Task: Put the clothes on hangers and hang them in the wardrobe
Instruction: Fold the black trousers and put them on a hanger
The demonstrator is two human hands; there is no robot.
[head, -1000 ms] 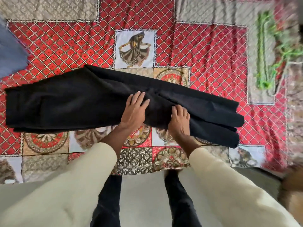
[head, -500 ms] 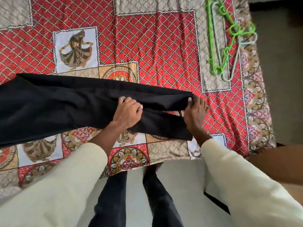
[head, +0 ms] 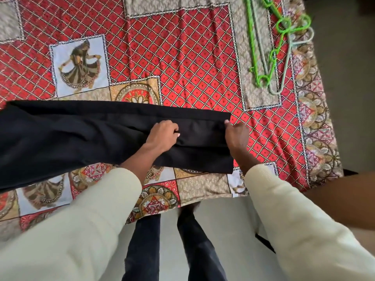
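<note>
Black trousers lie lengthwise across the patterned bedspread, their legs pointing right. My left hand rests on the legs near the middle with fingers curled into the cloth. My right hand grips the hem end of the legs at their right edge. A bright green hanger and a pale grey-green hanger lie together at the bed's far right.
The bed's front edge runs just before my legs, with light floor below. The bed's right edge ends near a dull floor strip. A brown object juts in at the right.
The view has swung right, bringing the hangers closer. My right hand slid along the legs to the hem and now grips it; my left hand followed right along the trousers.
</note>
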